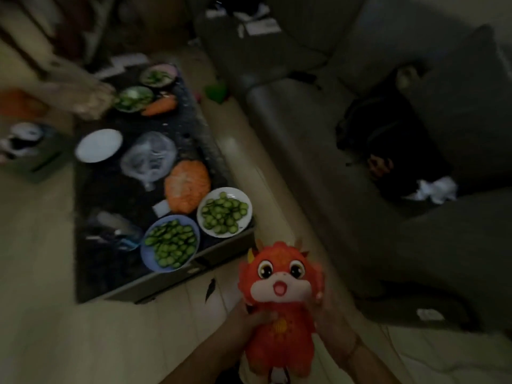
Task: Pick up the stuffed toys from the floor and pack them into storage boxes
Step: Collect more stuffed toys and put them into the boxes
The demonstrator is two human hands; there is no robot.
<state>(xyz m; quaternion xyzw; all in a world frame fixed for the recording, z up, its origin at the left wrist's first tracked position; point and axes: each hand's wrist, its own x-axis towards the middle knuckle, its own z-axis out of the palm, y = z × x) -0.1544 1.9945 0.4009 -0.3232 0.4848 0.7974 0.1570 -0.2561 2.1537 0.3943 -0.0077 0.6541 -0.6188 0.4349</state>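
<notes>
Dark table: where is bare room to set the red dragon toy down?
On the dark table, bare room lies at its near left corner, beside the blue plate. The floor strip between table and sofa is also bare. The table's right side is crowded. Both hands hold the toy.

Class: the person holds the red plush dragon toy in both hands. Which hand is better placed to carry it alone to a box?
Probably the left hand: its fingers curl round the red plush dragon toy at the middle, while the right hand shows mostly behind the toy's side.
</notes>
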